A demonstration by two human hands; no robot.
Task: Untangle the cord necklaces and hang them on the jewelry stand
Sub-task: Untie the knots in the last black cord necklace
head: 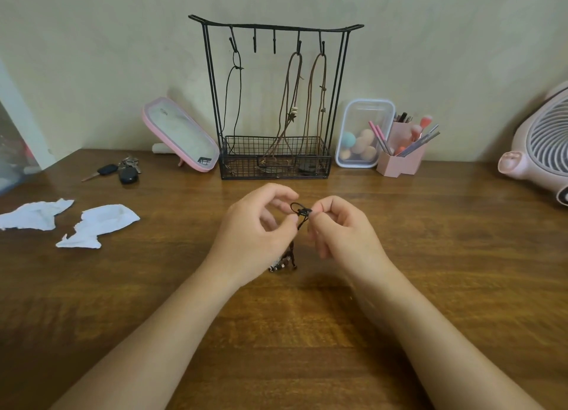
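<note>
Head view: a dark cord necklace (297, 208) is held up between both hands, just above the middle of the wooden table (445, 256). A small loop of it stands up between the fingertips, and its beaded end hangs down behind the left wrist, close to the tabletop. The left hand (255, 237) pinches the cord between thumb and curled forefinger. The right hand (341, 231) pinches the knot beside the loop with thumb and forefinger, its other fingers curled in.

Behind the hands, against the wall, stands the black wire jewelry stand (345, 86) with a basket at its foot. A black necklace (226, 102) hangs from its leftmost hook, and two brown necklaces (311, 96) hang from the two hooks on the right, their ends reaching into the basket.

Left of the stand lean a pink mirror (181, 136) and a bunch of keys (124, 171); two torn white tissues (98, 225) lie nearer. To the right are a clear box of sponges (362, 132), a pink brush holder (402, 160) and a pink fan (541, 142).
</note>
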